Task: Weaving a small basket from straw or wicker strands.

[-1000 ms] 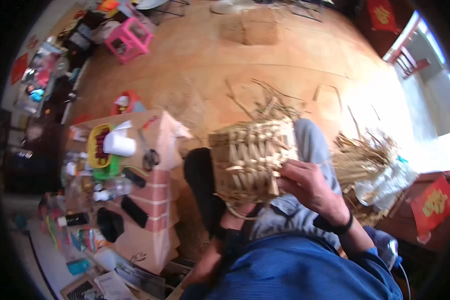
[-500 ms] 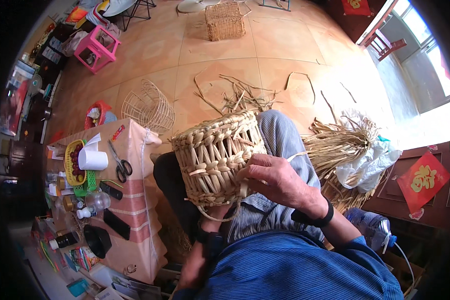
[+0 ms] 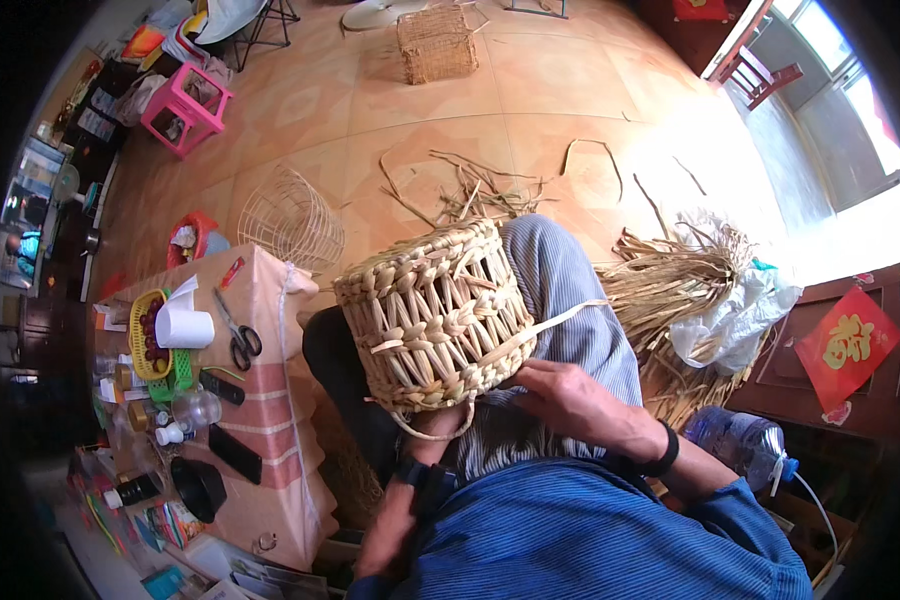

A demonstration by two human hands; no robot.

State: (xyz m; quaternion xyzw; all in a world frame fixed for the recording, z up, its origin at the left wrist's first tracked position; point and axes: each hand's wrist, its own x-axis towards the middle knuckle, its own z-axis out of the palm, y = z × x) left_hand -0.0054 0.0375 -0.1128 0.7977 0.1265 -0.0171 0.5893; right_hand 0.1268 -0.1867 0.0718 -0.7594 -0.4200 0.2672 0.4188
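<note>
The tiled floor [image 3: 390,100] spreads wide beyond the woven basket [image 3: 435,315] that rests on my lap, its base turned up toward me. Left of the basket stands one surface [image 3: 270,400] under a striped cloth. Right of the basket lies one heap of straw [image 3: 670,290] with one white plastic bag [image 3: 735,320] against it. Far beyond the basket, on the floor, sit one second woven basket [image 3: 435,42] and one pink stool [image 3: 185,105]; nearer, just past the surface, lies one bare wire frame [image 3: 290,215].

My right hand [image 3: 570,400] lies just below the basket's right edge, fingers curled together on one flat straw strip [image 3: 560,318] that runs out from the weave. My left hand [image 3: 435,425] is under the basket's lower rim, mostly hidden, so I cannot tell whether it is apart or clamped; it touches the rim there.

On the surface, left of the basket, I count one paper roll [image 3: 185,325], one pair of scissors [image 3: 238,338] and one yellow tray [image 3: 148,335].
</note>
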